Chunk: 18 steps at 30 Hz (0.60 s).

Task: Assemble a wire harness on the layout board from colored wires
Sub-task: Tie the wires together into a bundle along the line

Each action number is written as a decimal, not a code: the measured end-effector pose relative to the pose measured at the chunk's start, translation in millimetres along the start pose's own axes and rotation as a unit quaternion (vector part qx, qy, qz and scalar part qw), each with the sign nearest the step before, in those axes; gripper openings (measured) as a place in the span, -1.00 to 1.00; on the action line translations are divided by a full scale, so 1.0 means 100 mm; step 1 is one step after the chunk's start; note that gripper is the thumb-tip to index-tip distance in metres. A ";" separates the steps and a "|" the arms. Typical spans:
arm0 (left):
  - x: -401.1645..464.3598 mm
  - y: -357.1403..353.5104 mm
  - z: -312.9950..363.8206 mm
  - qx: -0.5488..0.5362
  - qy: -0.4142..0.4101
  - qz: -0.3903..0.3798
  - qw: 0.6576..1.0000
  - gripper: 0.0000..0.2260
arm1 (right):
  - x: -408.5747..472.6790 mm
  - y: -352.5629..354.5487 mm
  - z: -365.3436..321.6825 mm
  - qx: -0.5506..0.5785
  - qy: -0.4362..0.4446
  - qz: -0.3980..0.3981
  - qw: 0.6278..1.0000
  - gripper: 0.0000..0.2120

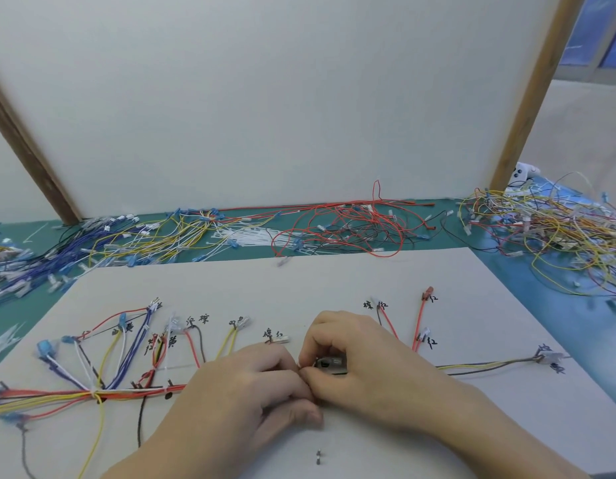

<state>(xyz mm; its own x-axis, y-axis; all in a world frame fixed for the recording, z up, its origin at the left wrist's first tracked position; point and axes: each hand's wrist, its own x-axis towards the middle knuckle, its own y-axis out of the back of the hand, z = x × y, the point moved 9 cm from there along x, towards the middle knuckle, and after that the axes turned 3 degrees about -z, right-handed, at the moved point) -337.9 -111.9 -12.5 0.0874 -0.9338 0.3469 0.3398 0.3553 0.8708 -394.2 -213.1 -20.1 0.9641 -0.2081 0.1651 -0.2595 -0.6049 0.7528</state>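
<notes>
The white layout board (299, 281) lies flat in front of me, marked with handwritten labels. A harness of red, yellow, blue, white and dark wires (102, 392) runs along it, bound at the left where branches fan upward to small connectors. My left hand (244, 392) and my right hand (355, 361) meet at the board's middle, fingers curled, pinching the wire bundle where it passes under them. A small dark and silver part (329, 363) shows between my right fingers. More branches rise to the right (419, 323), and a yellow and grey pair runs to a far right connector (550, 357).
Loose wire heaps lie on the green mat behind the board: blue and yellow at the left (102, 243), red in the middle (344, 226), mixed colours at the right (555, 229). White cable ties (251, 238) lie among them. A small metal pin (318, 457) sits near the front edge. An upright white panel (265, 98) stands behind.
</notes>
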 end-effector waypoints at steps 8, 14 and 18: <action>0.02 0.02 0.03 0.046 -0.031 0.030 0.998 -0.76 | 0.00 -0.01 0.04 0.018 -0.013 0.001 1.000 -0.96; -0.02 0.01 0.00 0.022 -0.029 0.031 0.999 -0.87 | 0.00 0.00 0.08 0.033 -0.026 0.006 0.999 -0.94; -0.01 0.01 -0.01 0.011 -0.027 0.029 0.999 -0.87 | 0.00 0.00 0.08 0.035 -0.024 0.004 0.999 -0.95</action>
<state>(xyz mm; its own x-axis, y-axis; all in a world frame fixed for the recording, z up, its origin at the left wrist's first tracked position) -336.9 -111.1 -12.5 0.0555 -0.9086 0.4141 0.3155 0.4094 0.8560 -394.6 -218.8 -25.3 0.9586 -0.2486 0.1390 -0.2722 -0.6554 0.7045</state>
